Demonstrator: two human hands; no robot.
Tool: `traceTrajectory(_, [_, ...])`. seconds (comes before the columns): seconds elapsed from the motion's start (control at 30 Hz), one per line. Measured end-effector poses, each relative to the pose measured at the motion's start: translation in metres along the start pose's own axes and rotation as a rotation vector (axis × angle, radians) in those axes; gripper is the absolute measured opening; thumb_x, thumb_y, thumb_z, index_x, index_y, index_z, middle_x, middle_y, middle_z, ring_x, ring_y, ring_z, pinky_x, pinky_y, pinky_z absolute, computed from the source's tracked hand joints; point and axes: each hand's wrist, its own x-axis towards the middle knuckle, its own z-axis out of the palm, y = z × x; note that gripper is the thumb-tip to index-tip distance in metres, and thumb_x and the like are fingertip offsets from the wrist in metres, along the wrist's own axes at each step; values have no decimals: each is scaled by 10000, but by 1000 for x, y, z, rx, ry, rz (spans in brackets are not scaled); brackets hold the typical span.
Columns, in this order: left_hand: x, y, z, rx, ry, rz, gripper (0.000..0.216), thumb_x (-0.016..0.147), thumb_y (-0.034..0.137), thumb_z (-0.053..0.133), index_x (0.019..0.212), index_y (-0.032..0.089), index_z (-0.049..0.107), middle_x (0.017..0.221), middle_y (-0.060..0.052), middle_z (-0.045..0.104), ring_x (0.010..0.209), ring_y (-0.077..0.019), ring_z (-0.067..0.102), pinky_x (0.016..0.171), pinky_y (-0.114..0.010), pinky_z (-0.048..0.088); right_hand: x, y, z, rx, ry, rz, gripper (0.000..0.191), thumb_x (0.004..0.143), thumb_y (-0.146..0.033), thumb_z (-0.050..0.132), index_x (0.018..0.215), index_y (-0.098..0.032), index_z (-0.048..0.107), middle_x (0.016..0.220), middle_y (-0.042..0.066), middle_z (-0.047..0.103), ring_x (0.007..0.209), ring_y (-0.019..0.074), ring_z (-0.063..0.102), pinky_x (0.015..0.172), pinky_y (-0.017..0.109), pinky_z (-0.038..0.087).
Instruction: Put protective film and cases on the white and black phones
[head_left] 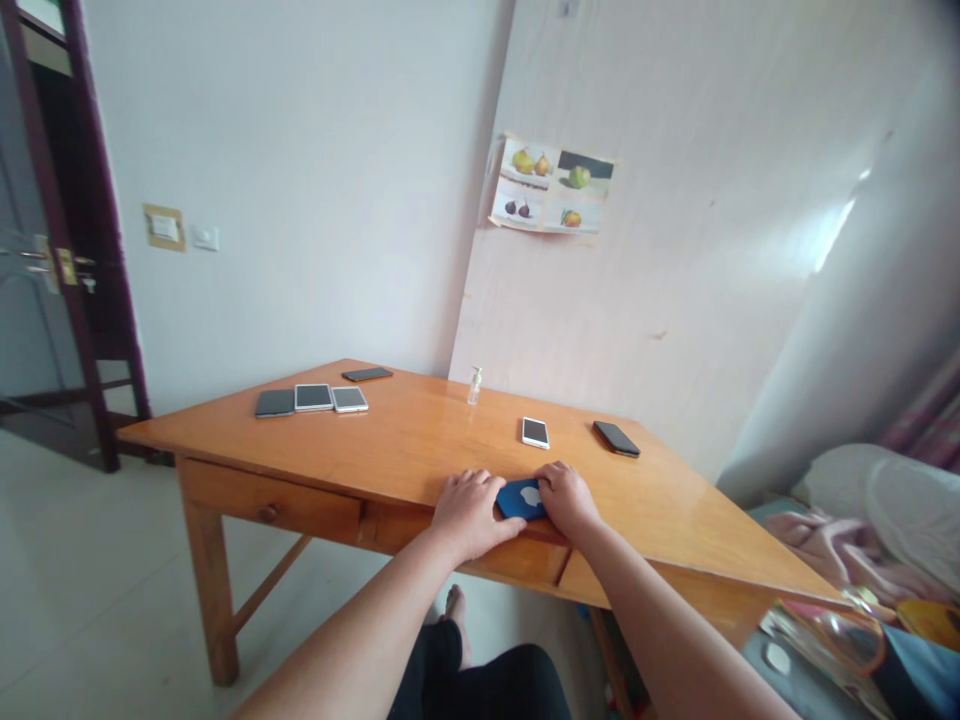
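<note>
2 forearms [367,625] converge, left hand [469,515] and right hand [568,498] gripping 1 blue device [519,500].

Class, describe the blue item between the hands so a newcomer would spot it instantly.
Start with the wooden table by the wall. At its near edge, find the left hand and right hand, with the blue rectangular item between them. Its blue colour and pale apple-shaped logo set it apart from the white phone and black phone beyond.

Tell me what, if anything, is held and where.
The blue slab, by both ends: left hand at its left, right hand at its right.
</note>
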Motion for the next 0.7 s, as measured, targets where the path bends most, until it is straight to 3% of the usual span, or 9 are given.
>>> traceTrajectory(0.13, [-1, 1, -1, -1, 8, -8, 540, 743, 664, 590, 1108, 267, 592, 1106, -71, 616, 1085, -305, 527, 907, -430, 392, 1, 10, -5, -33, 2, 100, 327, 908, -240, 405, 1046, -213, 700, 992, 87, 715, 918, 210, 637, 758, 283, 419])
traceTrajectory(0.23, [-1, 2, -2, -4, -10, -20, 539, 739, 658, 599, 1102, 261, 590, 1114, -78, 614, 1101, -311, 523, 914, -430, 389, -3, -3, -1, -32, -2, 104, 338, 904, -227, 401, 1059, -231, 701, 999, 84, 726, 906, 211, 652, 748, 283, 427])
traceTrajectory(0.37, [1, 2, -1, 1, -22, -39, 540, 720, 628, 633, 1089, 238, 580, 1096, -92, 629, 1084, -316, 537, 910, -432, 391, -16, -38, 9, 32, -20, -16, 331, 899, -210, 417, 1046, -281, 704, 1014, 18, 732, 933, 163, 654, 778, 226, 431])
traceTrajectory(0.47, [1, 1, 1, -8, -9, -38, 582, 697, 591, 671, 1135, 227, 549, 1106, -90, 641, 1075, -312, 550, 898, -423, 400, -23, -50, 11, 96, -42, -119, 322, 923, -238, 415, 1069, -316, 691, 1020, -30, 731, 937, 132, 650, 783, 189, 431])
traceTrajectory(0.7, [0, 1, 2, -33, -13, -56, 736, 699, 668, 639, 1273, 235, 482, 1238, -107, 611, 1177, -325, 515, 986, -431, 361, -16, -10, -3, 16, 35, 39, 295, 897, -229, 446, 996, -216, 724, 1061, 91, 686, 1005, 225, 590, 849, 297, 407])
